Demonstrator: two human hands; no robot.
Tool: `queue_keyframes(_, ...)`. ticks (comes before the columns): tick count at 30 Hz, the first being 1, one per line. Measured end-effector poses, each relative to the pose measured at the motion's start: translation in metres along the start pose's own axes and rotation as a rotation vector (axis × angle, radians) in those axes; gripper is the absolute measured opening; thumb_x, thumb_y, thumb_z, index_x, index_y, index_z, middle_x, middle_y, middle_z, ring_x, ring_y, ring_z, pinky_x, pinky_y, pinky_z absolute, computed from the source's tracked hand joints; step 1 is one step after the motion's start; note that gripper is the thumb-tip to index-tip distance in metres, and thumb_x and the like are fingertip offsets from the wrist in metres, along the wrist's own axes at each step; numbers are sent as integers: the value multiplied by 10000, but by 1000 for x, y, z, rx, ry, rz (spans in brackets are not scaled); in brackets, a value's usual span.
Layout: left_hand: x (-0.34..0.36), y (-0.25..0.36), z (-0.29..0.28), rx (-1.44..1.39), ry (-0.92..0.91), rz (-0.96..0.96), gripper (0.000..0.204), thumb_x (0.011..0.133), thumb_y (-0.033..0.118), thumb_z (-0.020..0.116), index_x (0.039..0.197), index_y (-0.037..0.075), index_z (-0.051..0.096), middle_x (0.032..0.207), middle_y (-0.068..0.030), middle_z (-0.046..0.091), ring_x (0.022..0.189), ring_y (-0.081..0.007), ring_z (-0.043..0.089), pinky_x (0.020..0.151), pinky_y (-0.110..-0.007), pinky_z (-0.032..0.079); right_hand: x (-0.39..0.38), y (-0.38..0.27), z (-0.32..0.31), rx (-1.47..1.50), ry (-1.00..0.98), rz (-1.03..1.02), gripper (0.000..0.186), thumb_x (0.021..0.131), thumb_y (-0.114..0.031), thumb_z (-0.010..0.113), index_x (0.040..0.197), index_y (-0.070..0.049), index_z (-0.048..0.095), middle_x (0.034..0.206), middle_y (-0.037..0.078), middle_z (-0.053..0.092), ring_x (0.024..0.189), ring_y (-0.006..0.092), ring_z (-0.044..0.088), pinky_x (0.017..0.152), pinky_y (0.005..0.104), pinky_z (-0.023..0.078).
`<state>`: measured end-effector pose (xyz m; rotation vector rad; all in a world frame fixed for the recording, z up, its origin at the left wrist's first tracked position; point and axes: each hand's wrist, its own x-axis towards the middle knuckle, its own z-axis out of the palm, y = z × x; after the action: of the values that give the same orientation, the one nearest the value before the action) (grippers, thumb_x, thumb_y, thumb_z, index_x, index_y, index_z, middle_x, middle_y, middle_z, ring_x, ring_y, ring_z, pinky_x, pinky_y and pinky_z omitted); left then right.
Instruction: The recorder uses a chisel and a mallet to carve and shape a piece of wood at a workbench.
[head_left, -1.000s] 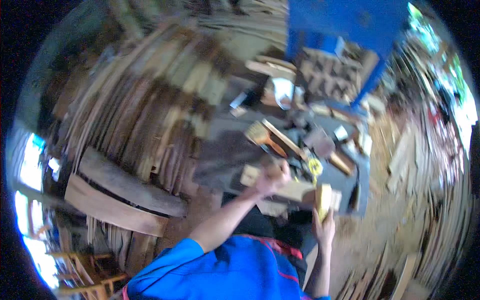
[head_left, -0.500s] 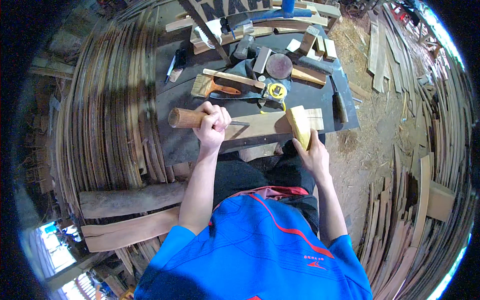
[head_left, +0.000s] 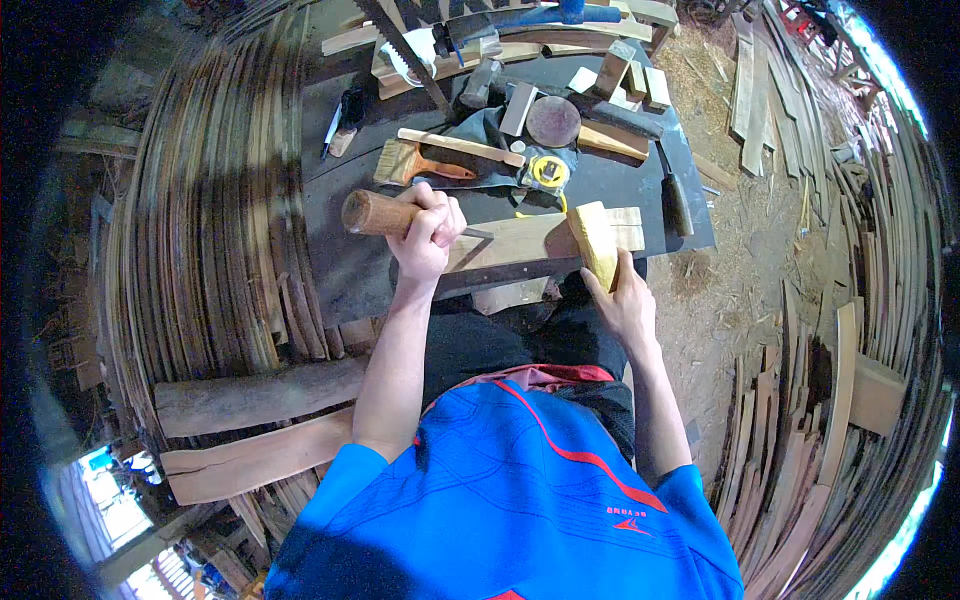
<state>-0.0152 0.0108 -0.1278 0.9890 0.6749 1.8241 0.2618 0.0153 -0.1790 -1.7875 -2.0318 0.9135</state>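
Note:
My left hand (head_left: 428, 232) is closed round the thick wooden handle (head_left: 374, 212) of a chisel. Its thin metal blade (head_left: 480, 234) sticks out to the right, over a flat pale board (head_left: 520, 240) along the near edge of the dark bench. Whether the tip touches the board I cannot tell. In my right hand (head_left: 627, 298) is a yellowish wooden block (head_left: 594, 245), gripped at its near end. The block stands tilted over the board's right part and hides some of it.
Beyond the board lie a tape measure (head_left: 548, 174), a brush (head_left: 412, 164), a wooden strip (head_left: 458, 145), a round disc (head_left: 553, 121) and a hammer head (head_left: 481, 83). A dark-handled tool (head_left: 677, 205) lies at the bench's right edge. Stacked planks (head_left: 200, 220) stand at left.
My left hand has risen a little away from me, and the chisel's handle end is higher and more tilted. The right hand with the block has barely moved.

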Motion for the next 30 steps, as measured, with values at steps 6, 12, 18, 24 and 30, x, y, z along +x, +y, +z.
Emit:
queue_keyframes(6, 0, -1, 12, 8, 35, -42, 223, 837, -48, 465, 681, 78, 367, 551, 16, 361, 451, -66, 296, 430, -245, 256, -1, 0, 0, 9, -11, 6, 572, 867, -446, 627, 1263, -75, 448, 1009, 243, 653, 945, 415, 633, 775, 477, 508)
queue_keyframes(12, -3, -7, 17, 52, 22, -26, 225, 831, -75, 475, 691, 73, 378, 585, 33, 364, 476, -51, 313, 440, -223, 252, 0, 3, 2, -9, 15, -28, 556, 854, -455, 635, 1193, -55, 448, 977, 235, 656, 899, 414, 641, 739, 482, 523)
queue_keyframes(18, -4, -7, 26, 96, -14, -38, 232, 830, -85, 479, 688, 69, 379, 609, 34, 379, 499, -40, 320, 449, -215, 254, 4, 3, -6, -9, -8, -16, 549, 854, -463, 635, 1175, -47, 475, 963, 244, 656, 905, 419, 637, 750, 482, 517)
queue_keyframes(24, -9, -3, 25, 112, 10, -90, 210, 819, -83, 483, 695, 67, 404, 633, 35, 411, 510, -34, 336, 457, -210, 265, 8, -57, -71, 328, -53, -86, 523, 858, -337, 684, 1234, -21, 504, 1037, 231, 664, 968, 322, 663, 824, 400, 513)
queue_keyframes(30, -7, -15, 24, 101, -48, -136, 158, 818, -69, 542, 741, 64, 505, 677, 40, 493, 587, -20, 445, 521, -214, 355, -15, -144, -130, 632, -47, -497, 538, 817, -195, 697, 1259, 10, 470, 1035, 187, 649, 962, 242, 641, 833, 350, 499)
